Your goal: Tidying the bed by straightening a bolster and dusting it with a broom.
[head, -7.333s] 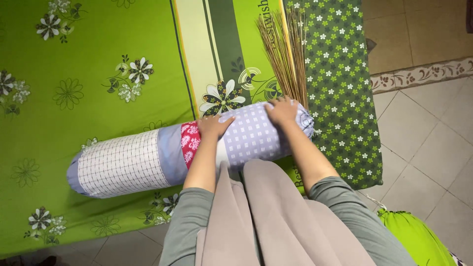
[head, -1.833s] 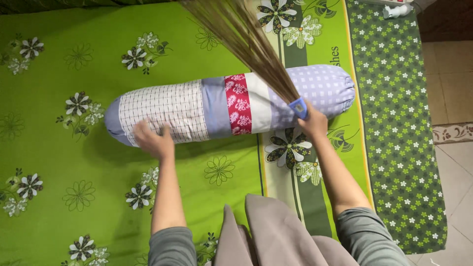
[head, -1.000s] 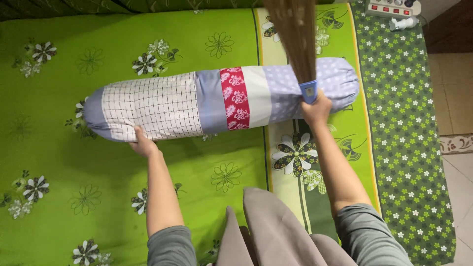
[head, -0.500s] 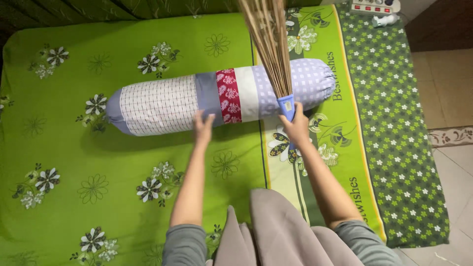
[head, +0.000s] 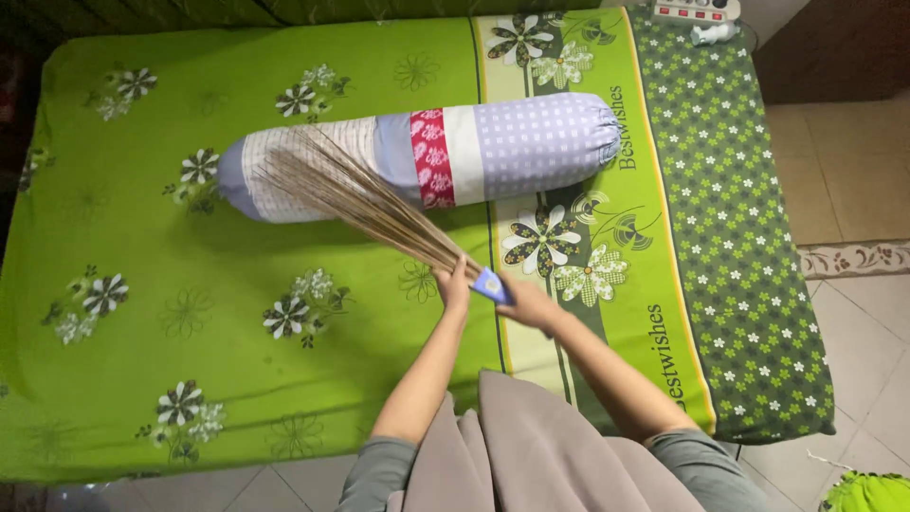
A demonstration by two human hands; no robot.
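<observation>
A long patchwork bolster pillow lies across a bed covered with a green flowered sheet. My right hand grips the blue-banded base of a stick broom, whose thin brown bristles fan out to the upper left over the sheet and the front of the bolster. My left hand rests against the bundle just above the band, its fingers closed on the sticks. Both hands hover over the sheet in front of the bolster's middle.
A white power strip and a small white object sit at the bed's far right corner. Beige tiled floor lies to the right, with a green bundle at the lower right corner.
The broom has swung from upright over the bolster down to the left. My left hand has left the bolster and joined my right hand on the broom. The view has pulled back.
</observation>
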